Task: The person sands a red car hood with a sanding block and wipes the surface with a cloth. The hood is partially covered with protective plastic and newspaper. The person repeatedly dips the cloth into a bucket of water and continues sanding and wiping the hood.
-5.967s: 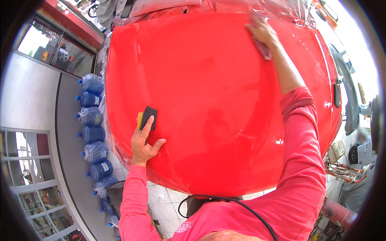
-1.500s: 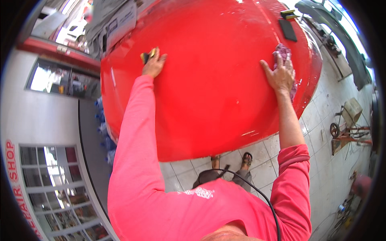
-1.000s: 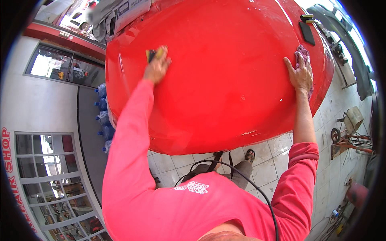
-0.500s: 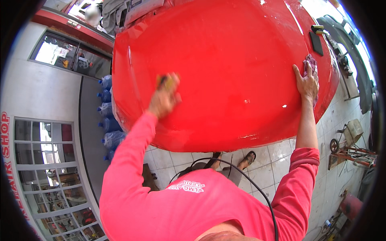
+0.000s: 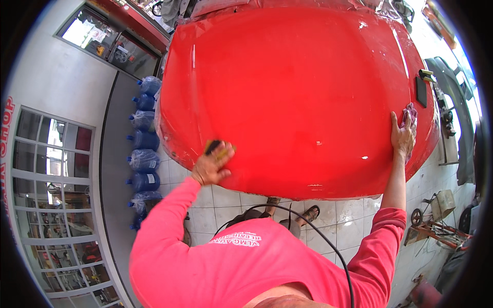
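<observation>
A large glossy red car panel (image 5: 308, 92) fills the upper middle of the head view. My left hand (image 5: 211, 165) presses a black and yellow sanding block (image 5: 215, 148) against the panel's near left edge. At the panel's right edge, my right hand (image 5: 402, 136) lies flat on a pink cloth (image 5: 411, 114). A second dark block (image 5: 421, 91) rests on the panel just beyond that hand. Both my sleeves are pink.
A row of blue water jugs (image 5: 143, 154) stands along the wall on the left, beside a glass shopfront (image 5: 51, 205). White floor tiles (image 5: 339, 215) lie under the panel. A small cart (image 5: 434, 218) and grey car parts (image 5: 457, 113) are on the right.
My left hand has slid the block from the far left of the panel down to its near edge. My right hand with the cloth stayed at the right edge.
</observation>
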The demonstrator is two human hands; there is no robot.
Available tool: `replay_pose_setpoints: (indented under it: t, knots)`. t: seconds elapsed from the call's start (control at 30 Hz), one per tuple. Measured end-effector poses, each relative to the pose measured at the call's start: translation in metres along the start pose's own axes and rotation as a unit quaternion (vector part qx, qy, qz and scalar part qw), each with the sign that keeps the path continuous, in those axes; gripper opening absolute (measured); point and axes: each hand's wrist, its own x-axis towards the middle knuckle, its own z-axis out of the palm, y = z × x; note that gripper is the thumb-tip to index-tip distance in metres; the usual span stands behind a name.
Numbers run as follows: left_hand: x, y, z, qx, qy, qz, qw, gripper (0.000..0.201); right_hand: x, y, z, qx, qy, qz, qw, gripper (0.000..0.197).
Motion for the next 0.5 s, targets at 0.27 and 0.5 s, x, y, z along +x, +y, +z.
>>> replay_pose_setpoints:
  t: [0.27, 0.5]
  knots:
    - [0.147, -0.165, -0.030, -0.009, 0.120, -0.207, 0.971, 0.074, 0.007, -0.011, 0.007, 0.016, -0.027, -0.011, 0.999, 0.096]
    - [-0.041, 0.068, 0.044, 0.014, 0.097, -0.222, 0.970, 0.088, -0.007, 0.005, -0.004, -0.001, -0.042, 0.016, 0.999, 0.098]
